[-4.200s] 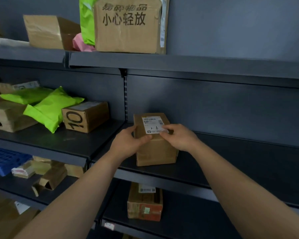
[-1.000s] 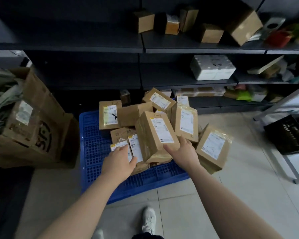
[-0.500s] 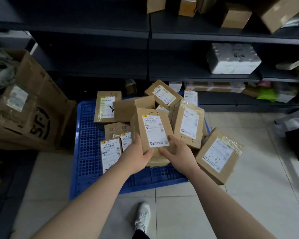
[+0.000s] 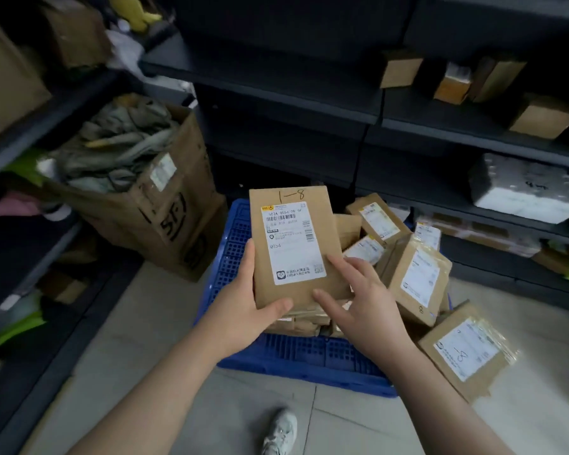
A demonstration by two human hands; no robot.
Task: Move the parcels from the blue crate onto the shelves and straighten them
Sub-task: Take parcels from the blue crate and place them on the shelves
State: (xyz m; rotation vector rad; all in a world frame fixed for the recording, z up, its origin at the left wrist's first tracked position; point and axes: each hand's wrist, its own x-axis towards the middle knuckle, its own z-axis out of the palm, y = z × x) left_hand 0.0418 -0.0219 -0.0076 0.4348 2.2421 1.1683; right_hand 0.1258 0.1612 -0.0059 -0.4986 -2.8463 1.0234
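Note:
I hold a brown cardboard parcel (image 4: 296, 251) with a white label and "1-8" written on top, lifted above the blue crate (image 4: 296, 359). My left hand (image 4: 243, 310) grips its lower left edge, thumb across the bottom front. My right hand (image 4: 362, 303) touches its lower right corner with spread fingers. Several more labelled brown parcels (image 4: 418, 277) lie piled in the crate behind and to the right. One parcel (image 4: 463, 349) marked "-8" lies on the floor at the crate's right.
Dark metal shelves (image 4: 309, 90) run behind the crate, with small boxes (image 4: 401, 72) and a white foam block (image 4: 523, 188) at right. A large open carton (image 4: 151, 192) of grey bags stands left of the crate. Another shelf unit (image 4: 20, 178) lines the left. My shoe (image 4: 280, 431) is on the tiled floor.
I turned from the shelf, where I set a box down, to the crate. In the last second both hands took a parcel from the pile and raised it toward me.

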